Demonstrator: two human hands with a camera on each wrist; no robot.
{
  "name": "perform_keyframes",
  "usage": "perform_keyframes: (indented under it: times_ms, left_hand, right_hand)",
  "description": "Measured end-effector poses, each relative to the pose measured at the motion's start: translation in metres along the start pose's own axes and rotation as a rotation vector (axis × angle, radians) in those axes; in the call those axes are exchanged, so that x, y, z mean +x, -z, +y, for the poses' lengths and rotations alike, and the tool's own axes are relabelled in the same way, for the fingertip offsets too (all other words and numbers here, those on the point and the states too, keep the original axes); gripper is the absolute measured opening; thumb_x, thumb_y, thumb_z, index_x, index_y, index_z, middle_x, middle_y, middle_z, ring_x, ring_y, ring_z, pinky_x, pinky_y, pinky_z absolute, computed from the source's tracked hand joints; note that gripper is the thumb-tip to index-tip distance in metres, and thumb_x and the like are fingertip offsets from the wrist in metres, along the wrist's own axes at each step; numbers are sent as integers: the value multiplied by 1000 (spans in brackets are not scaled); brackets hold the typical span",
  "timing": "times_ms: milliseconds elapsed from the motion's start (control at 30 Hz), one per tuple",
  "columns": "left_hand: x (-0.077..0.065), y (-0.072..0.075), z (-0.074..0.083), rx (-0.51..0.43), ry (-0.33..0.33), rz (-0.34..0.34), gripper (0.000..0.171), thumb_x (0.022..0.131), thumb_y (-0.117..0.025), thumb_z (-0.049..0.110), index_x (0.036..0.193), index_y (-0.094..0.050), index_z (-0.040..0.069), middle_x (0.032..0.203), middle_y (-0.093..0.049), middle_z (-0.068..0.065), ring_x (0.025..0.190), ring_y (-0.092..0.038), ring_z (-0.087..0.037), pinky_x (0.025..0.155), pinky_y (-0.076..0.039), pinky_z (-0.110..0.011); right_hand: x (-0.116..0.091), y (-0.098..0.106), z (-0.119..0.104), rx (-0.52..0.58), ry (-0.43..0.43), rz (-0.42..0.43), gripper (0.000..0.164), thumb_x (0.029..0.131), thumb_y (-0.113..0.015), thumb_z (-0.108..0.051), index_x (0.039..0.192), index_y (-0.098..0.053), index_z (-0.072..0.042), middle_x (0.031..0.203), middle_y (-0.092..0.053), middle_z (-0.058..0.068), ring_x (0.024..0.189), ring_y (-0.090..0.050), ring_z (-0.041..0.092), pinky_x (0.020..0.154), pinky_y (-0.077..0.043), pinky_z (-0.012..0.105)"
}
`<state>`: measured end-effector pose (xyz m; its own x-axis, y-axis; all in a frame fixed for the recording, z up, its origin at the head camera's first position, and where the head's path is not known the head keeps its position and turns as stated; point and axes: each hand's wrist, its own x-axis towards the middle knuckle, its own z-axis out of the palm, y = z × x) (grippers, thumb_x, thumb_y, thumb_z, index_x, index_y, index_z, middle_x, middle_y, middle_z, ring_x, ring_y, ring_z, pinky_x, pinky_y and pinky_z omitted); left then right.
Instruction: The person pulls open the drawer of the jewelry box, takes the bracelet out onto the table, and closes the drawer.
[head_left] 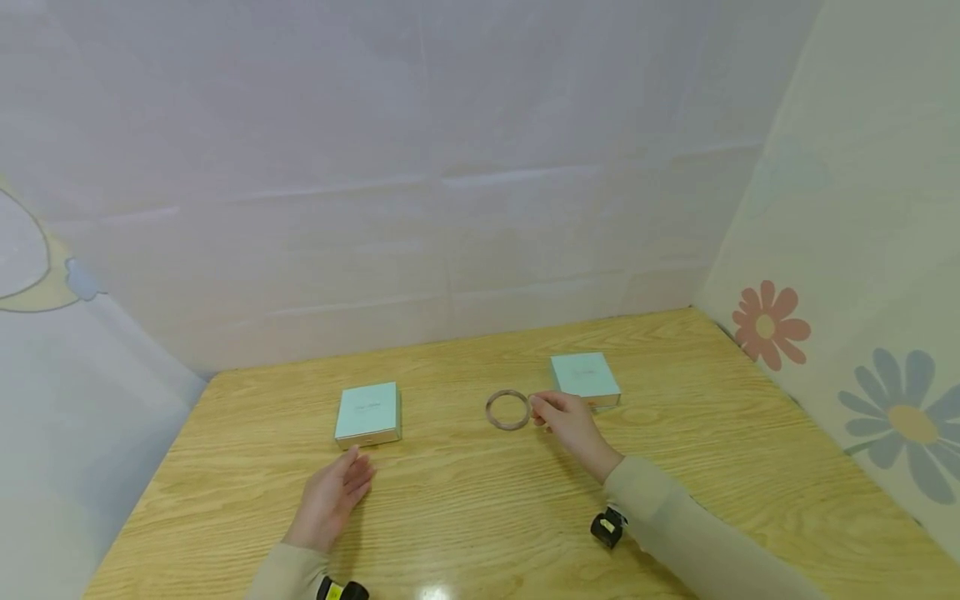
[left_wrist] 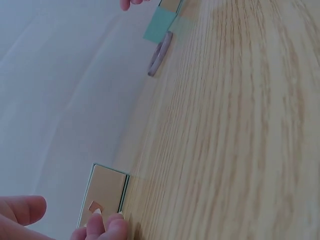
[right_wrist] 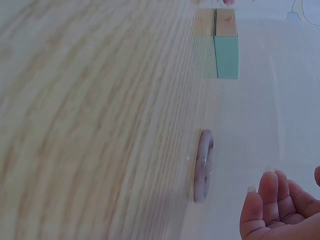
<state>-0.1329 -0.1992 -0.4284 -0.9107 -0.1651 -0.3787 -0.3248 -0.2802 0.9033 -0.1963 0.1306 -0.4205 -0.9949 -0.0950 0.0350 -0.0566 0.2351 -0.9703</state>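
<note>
Head view: my right grip (head_left: 573, 425) reaches in just beside the ring (head_left: 488, 410), and the right wrist view shows a gap between them, so I judge that it holds nothing; its fingers are loosely bent. The ring lies flat on the desk (head_left: 465, 508), between the two boxes. Being thin and smooth, it could skid if my fingertips nudge its rim from the side instead of getting under it. A pinch on the very edge might let it twist and drop. Close behind my right grip stands the right box (head_left: 585, 375); a sweep of my knuckles that way could knock it askew. Further off, my left grip (head_left: 327, 502) has thumb and fingers apart, with the fingertips at the front of the left box (head_left: 369, 410). Whether they touch it I cannot tell. That front carries a small tab (left_wrist: 95, 206); catching it by accident could drag the box, which looks light, across the desk.
</note>
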Motion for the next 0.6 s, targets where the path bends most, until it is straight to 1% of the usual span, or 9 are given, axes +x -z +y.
perform_keyframes:
  times_ms: [133,233,267,300,367,400,467,533,600]
  left_hand:
    - [-1,4,1,16,-1,24,43,103,-51,26,127,-42,-8,101,-61,-2,90,-60,-9,84,-50,-26]
    - [-2,5,1,43,-18,37,56,103,-49,26,136,-33,-16,118,-54,-15,94,-58,-10,85,-51,-26]
    - [-3,6,1,53,-26,50,57,103,-48,25,137,-31,-17,122,-51,-18,96,-58,-12,87,-50,-26]
    - [-3,6,1,65,-36,60,58,104,-47,24,138,-29,-18,128,-47,-23,100,-57,-16,89,-50,-27]
    - [-4,7,2,77,-62,60,58,104,-44,20,141,-23,-20,138,-36,-35,114,-54,-29,99,-46,-33]
    - [-5,7,3,79,-72,61,57,105,-43,18,142,-21,-20,142,-30,-38,122,-48,-35,104,-42,-36]
    - [-6,9,4,75,-85,52,58,105,-41,16,145,-16,-18,148,-19,-39,136,-32,-42,111,-32,-42]
    - [-6,11,5,67,-99,23,61,106,-38,16,146,-6,-16,153,-6,-37,142,-15,-44,115,-21,-46]
    - [-6,13,5,70,-105,20,62,106,-37,17,148,-2,-14,154,-1,-35,143,-9,-43,116,-18,-46]
  right_hand:
    - [0,-1,0,-1,8,-5,27,102,-51,-11,107,-65,11,92,-64,22,87,-59,36,76,-51,47]
    - [0,-3,0,-6,15,-8,25,102,-52,-11,102,-66,9,89,-64,20,84,-60,34,74,-52,45]
    - [0,-3,1,-4,15,-11,25,102,-52,-11,101,-66,9,88,-64,20,83,-60,33,73,-52,44]
    - [1,-4,1,-2,13,-11,24,102,-52,-11,100,-66,9,88,-64,19,83,-60,33,73,-52,44]
    - [1,-4,1,1,11,-15,25,102,-52,-12,100,-66,9,87,-64,18,83,-60,33,72,-52,43]
    - [2,-4,1,4,9,-19,25,102,-52,-12,101,-66,9,86,-64,18,83,-59,33,72,-51,43]
    - [2,-4,1,12,-1,-20,25,102,-52,-12,102,-65,9,87,-64,17,84,-59,34,73,-51,43]
    - [3,-4,1,13,-5,-22,26,102,-51,-12,104,-65,10,87,-64,18,85,-59,35,73,-51,43]
    - [3,-5,1,10,-6,-23,27,102,-51,-12,105,-64,11,88,-64,18,85,-59,35,73,-51,43]
